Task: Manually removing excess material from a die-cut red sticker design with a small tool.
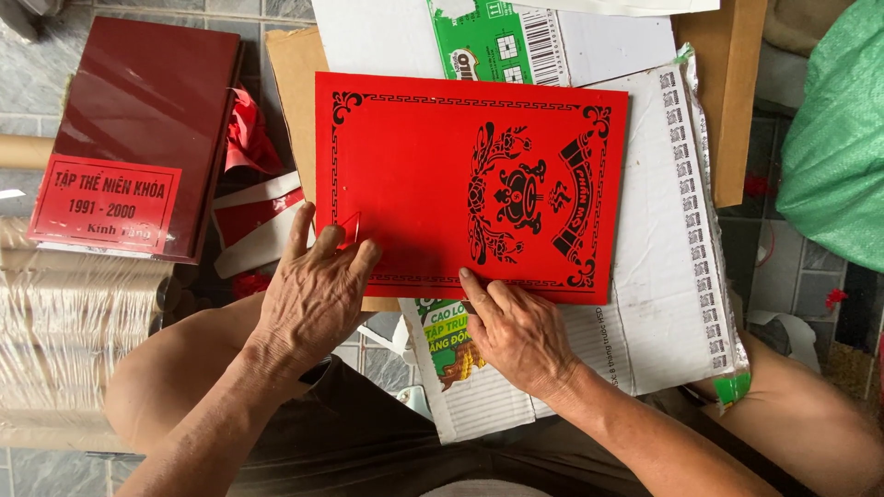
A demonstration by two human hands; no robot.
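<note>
Closest to the camera, the person's bare forearms come up from the lap. The left hand (313, 294) lies flat, fingers spread open and pressing on the lower left corner of a red rectangular card printed with a black ornamental border and emblem (414, 175), probably to keep it from sliding. The right hand (520, 336) rests at the bottom edge, fingers loosely curled, forefinger tip on the card, gripping nothing. The card sits on flattened white cardboard packaging with green print (663, 276), which looks like a makeshift work surface. Further off to the left there's a dark red glossy book with a red label (147, 120), with red and white paper scraps (253, 207) beside it, and a green woven sack (838, 138) far right.
</note>
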